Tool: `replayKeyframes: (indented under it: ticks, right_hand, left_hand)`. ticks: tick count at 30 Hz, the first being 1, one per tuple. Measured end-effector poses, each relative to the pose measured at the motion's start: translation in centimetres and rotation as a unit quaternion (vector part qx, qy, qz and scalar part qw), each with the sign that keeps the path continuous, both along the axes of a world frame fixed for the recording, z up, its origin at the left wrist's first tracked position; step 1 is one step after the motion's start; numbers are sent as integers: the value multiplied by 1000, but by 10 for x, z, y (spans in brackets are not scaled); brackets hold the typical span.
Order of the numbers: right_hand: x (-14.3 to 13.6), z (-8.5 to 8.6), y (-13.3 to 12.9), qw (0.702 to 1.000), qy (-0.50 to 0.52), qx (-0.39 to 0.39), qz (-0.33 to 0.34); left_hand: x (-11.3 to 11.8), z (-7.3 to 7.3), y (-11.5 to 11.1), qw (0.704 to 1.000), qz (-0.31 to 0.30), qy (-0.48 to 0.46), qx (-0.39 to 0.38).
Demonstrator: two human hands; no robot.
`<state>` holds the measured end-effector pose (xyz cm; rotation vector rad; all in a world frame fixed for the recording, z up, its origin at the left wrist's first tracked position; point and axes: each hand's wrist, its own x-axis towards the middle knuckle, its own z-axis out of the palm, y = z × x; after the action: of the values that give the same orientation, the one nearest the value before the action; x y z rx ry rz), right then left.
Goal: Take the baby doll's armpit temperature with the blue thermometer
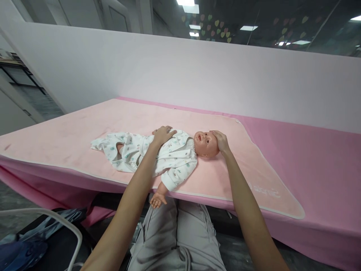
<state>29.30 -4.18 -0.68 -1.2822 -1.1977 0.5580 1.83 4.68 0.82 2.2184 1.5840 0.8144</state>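
A baby doll (pixel 205 145) lies on its back on a peach mat (pixel 79 124), its head toward the right. It wears a white printed outfit (pixel 177 162), and one doll arm hangs over the table's front edge. My left hand (pixel 164 135) rests flat on the doll's belly with the fingers spread. At the top of the doll's head, my right hand (pixel 220 140) lies with its palm against the scalp, fingers stretched out. Neither hand is wrapped round anything.
Under the mat is a pink tablecloth (pixel 318 158) that drapes over the front edge. A white wall (pixel 197 71) with dark glass above it stands behind the table. At the lower left, a chair (pixel 76 233) holds blue fabric (pixel 25 248).
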Motion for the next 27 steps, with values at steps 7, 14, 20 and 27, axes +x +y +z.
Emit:
replayKeyframes:
  ticks: [7, 14, 20, 27]
  right_hand:
    - [-3, -2, 2, 999, 12, 14, -30]
    - [-12, 9, -16, 955, -182, 133, -192]
    - [-83, 27, -30, 826, -548, 102, -87]
    - [-145, 31, 12, 760, -647, -54, -30]
  left_hand:
    - [15, 12, -34, 910, -360, -202, -27]
    - [22, -5, -19, 948, -222, -227, -29]
    - [15, -5, -13, 893, -99, -419, -133]
    - [15, 1, -22, 840, -120, -503, -165]
